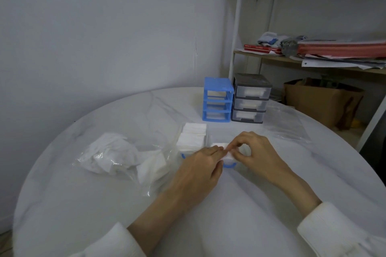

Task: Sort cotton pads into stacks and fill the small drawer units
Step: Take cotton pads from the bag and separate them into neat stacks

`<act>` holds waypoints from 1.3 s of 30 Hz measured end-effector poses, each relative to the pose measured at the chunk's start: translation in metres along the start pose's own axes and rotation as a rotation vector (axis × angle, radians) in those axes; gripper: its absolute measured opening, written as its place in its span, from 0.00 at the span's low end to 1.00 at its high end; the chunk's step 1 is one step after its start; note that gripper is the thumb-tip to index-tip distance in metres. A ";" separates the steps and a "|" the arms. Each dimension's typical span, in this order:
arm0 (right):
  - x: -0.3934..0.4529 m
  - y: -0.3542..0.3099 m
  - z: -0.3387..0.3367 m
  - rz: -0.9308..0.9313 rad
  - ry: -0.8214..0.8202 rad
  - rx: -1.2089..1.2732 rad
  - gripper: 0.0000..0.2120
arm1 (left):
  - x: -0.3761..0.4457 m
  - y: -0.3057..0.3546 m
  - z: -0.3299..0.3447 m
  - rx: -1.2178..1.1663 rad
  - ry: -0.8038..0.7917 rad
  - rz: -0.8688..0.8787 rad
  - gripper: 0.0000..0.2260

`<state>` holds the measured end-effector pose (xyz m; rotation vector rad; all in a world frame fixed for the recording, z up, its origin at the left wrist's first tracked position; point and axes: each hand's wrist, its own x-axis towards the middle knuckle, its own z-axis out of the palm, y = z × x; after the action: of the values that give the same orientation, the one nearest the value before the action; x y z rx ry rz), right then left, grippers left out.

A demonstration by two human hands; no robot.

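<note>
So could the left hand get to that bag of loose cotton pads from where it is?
Probably yes. The bag of loose pads lies on the table just left of the left hand, with nothing between them; the hand would first have to let go of the pads it holds.

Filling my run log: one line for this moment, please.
stage: stacking | both hands pinch cotton pads over blue-handled drawer | grey unit filled

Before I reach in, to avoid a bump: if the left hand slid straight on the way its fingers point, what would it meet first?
Probably the right hand: the left hand points at the cotton pads both pinch, fingertips almost meeting.
</note>
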<state>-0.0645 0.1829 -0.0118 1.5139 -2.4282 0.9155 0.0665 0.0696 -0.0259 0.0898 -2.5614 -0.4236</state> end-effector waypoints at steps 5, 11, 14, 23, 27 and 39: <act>-0.002 0.000 0.001 0.032 -0.053 0.006 0.07 | -0.002 -0.003 0.005 0.102 0.019 0.056 0.16; -0.002 -0.003 -0.001 0.028 0.029 0.058 0.07 | 0.000 -0.002 -0.002 -0.036 0.047 -0.030 0.18; -0.004 -0.006 -0.002 0.027 0.098 0.039 0.08 | 0.000 -0.002 -0.010 -0.070 0.115 -0.057 0.17; -0.014 -0.054 0.014 -0.168 -0.040 0.122 0.11 | -0.017 -0.024 -0.063 -0.135 0.266 -0.098 0.12; -0.015 -0.074 0.027 -0.223 -0.121 0.165 0.12 | -0.039 -0.051 -0.089 -0.061 0.239 -0.186 0.12; -0.004 -0.107 0.062 -0.248 -0.128 0.212 0.15 | -0.084 -0.119 -0.117 0.016 0.088 -0.506 0.15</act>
<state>0.0411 0.1184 -0.0185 1.9503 -2.2108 1.0796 0.1971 -0.0639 -0.0112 0.7548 -2.4358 -0.5690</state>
